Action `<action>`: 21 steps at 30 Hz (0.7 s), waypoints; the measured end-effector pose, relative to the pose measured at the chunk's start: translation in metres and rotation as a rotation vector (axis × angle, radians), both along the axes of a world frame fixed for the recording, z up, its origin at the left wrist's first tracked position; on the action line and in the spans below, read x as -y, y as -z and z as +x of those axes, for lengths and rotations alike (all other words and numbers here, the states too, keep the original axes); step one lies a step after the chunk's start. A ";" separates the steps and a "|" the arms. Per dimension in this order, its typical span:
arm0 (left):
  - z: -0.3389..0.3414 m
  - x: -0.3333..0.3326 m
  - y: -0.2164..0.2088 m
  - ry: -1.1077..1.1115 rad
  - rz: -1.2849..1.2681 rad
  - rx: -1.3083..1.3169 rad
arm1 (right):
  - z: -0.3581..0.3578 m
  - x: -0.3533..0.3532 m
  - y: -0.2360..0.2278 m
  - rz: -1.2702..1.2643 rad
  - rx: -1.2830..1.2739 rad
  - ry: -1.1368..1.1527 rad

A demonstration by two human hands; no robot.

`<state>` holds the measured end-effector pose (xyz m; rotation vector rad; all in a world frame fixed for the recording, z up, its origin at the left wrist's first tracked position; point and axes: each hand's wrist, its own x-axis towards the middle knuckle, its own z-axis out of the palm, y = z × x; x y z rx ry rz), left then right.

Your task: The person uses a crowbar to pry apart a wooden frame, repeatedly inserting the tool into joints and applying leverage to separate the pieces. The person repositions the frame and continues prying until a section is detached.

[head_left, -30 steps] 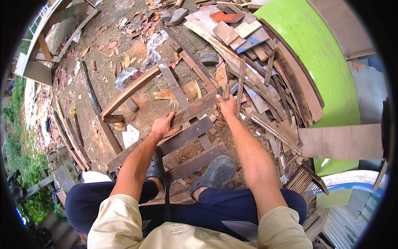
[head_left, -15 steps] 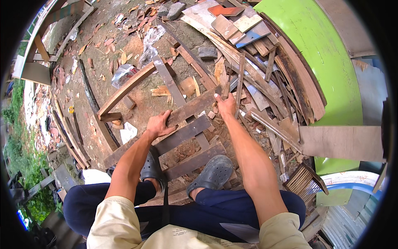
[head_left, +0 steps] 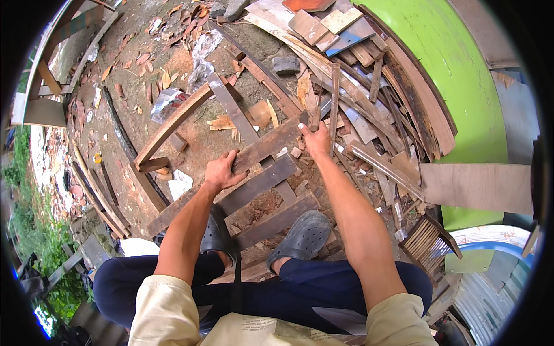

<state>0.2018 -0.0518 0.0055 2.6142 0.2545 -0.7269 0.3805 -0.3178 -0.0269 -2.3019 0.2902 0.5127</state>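
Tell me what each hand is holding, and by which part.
Both hold one brown plank: the left hand grips around its middle, the right hand at its right end.

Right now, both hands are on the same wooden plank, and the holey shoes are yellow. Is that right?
Not quite: in the head view, the holey shoes are dark grey, not yellow. The left hand and right hand are on the same wooden plank.
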 end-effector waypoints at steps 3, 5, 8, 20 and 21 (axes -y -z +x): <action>-0.003 0.000 0.000 -0.021 0.007 0.058 | 0.001 0.000 -0.004 -0.016 0.034 -0.048; -0.005 0.001 -0.006 -0.046 0.063 -0.011 | -0.006 -0.005 -0.012 0.003 0.084 -0.036; -0.010 0.002 -0.003 -0.063 0.023 0.050 | -0.016 -0.003 0.002 0.011 0.212 -0.042; -0.006 0.003 0.007 -0.040 -0.029 0.061 | 0.008 0.022 0.056 0.060 0.185 -0.028; -0.006 0.003 0.005 -0.041 -0.019 0.053 | 0.007 0.018 0.052 0.025 0.158 -0.029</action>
